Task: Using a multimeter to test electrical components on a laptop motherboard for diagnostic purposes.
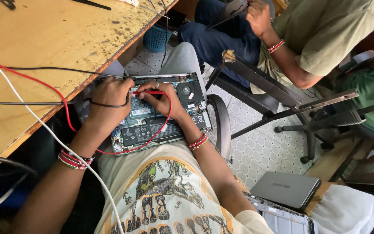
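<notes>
Two hands over the opened laptop (pixel 161 115) on my lap, beside the wooden desk (pixel 44 39). My left hand (pixel 109 97) has fingers curled around a black probe lead (pixel 31 102); my right hand (pixel 163 102) has fingers pinching the red probe (pixel 146 92) against the board. Another person's hand (pixel 258 16) works nearby, well apart.

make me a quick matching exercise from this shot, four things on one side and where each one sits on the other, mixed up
Things:
1. opened laptop
2. closed grey laptop
3. blue basket
4. right hand

Places:
A. on the tiled floor under the table edge
B. on the person's lap
C. low right, beside a white cushion
D. on the laptop's board, holding a red probe

Pairs: 1-B, 2-C, 3-A, 4-D
</notes>
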